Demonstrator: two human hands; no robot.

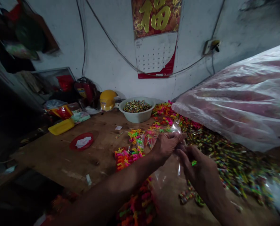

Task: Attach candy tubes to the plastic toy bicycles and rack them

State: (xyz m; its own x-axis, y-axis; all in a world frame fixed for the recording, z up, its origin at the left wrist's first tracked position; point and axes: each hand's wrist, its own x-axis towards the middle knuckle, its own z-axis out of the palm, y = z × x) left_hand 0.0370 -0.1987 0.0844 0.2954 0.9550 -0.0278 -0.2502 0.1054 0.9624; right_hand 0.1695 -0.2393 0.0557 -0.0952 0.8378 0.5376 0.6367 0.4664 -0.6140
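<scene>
My left hand [165, 145] and my right hand [200, 166] meet over the table, fingers closed on a clear plastic bag [176, 127]. Part of the see-through film sticks up above the fingers, and more of it spreads below and to the left. A small bright green piece [194, 163] shows at my right hand; whether it is held there I cannot tell. Beneath my right hand lie a few short patterned tubes [187, 196] on the wood. Bright pink, orange and yellow plastic pieces [124, 158] lie left of my hands, some beneath my left forearm.
A large heap of thin multicoloured tubes [234, 163] covers the table's right side. Behind it bulges a big translucent sack [239, 97]. A white basin [137, 117] of small patterned pieces stands by the wall. Leftward are a red dish [91, 145] with paper and a yellow tray [61, 126].
</scene>
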